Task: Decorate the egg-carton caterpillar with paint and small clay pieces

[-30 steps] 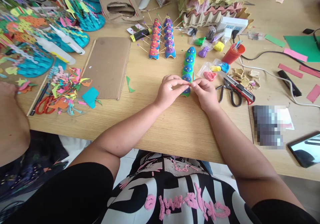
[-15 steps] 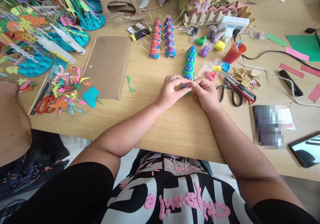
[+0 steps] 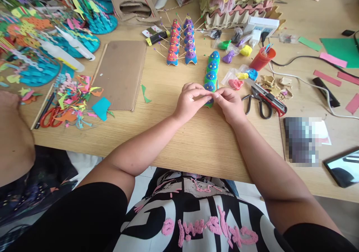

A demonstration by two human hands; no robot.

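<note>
My left hand [image 3: 191, 101] and my right hand [image 3: 230, 104] meet fingertip to fingertip, both closed in a pinch. Whatever lies between the fingertips is too small to make out. Under and behind them stands a blue and green caterpillar [image 3: 211, 75] of egg-carton bumps with small faces; my fingers partly cover its near end. Farther back are a red and blue caterpillar [image 3: 173, 48] and a purple and blue caterpillar [image 3: 191, 53], both stuck with thin pin-like sticks. Bags of red clay [image 3: 235, 84], blue clay [image 3: 252, 74] and purple clay [image 3: 228, 57] lie beyond my right hand.
Black-handled scissors [image 3: 265, 109] and a red utility knife [image 3: 276, 104] lie right of my right hand. A cardboard sheet [image 3: 120, 76] and paper scraps [image 3: 75, 98] lie left. An orange cup [image 3: 260, 60] stands near cables. Another person's arm [image 3: 17, 139] rests at the left edge.
Both hands stay pinched together over the caterpillar's near end and have shifted only slightly. The rest of the table looks the same.
</note>
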